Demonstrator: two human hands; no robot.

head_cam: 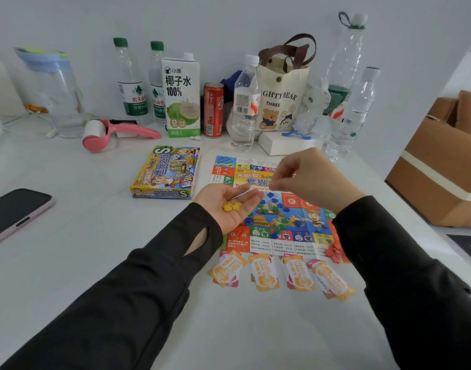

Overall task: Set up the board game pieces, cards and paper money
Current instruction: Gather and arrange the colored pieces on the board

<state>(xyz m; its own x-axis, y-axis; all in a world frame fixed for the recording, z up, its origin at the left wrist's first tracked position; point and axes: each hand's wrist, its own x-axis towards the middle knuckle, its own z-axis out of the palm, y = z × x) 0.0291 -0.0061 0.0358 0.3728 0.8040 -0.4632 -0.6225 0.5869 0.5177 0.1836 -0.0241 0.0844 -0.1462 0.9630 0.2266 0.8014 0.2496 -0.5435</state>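
The paper game board (295, 239) lies flat on the white table, with blue pieces (275, 201) and a few green ones scattered over its middle. My left hand (226, 206) is cupped palm up over the board's left edge, with small yellow pieces (232, 206) resting in the palm. My right hand (306, 177) hovers above the board with thumb and fingers pinched together; what they pinch is too small to tell. Red pieces (335, 252) are heaped at the board's near right corner. Several stacks of orange and pink cards (281, 272) lie in a row in front of the board.
The colourful game box (166, 172) lies left of the board. Along the back stand water bottles (245, 102), a coconut water carton (181, 94), a red can (213, 109), a cloth bag (281, 102) and a jug (55, 89). A phone (14, 213) lies far left, a cardboard box (442, 161) right.
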